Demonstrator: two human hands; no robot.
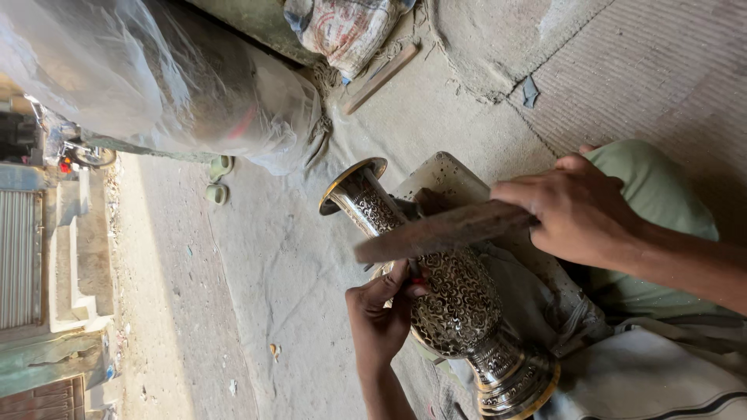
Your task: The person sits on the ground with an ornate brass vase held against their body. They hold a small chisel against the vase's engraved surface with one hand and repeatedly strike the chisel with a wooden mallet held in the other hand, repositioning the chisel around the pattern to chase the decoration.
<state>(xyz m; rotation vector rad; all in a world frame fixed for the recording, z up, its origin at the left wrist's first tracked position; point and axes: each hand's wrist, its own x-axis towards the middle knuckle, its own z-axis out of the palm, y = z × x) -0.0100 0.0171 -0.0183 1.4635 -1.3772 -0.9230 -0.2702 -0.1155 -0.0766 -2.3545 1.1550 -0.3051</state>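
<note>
Two hands work one engraved metal vase, lying tilted across a worn block so its belly faces up; the left hand pinches a small red-tipped tool against the pattern. The right hand has its fingers wrapped round a wooden mallet, held just above the tool.

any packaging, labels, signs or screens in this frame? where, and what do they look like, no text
Clear plastic wrap: top left, crumpled and translucent, bundled over a large dark rounded thing.
Printed sack: top centre on the floor, folded cloth, off-white with faded red and blue print.
No signs or screens visible.
</note>
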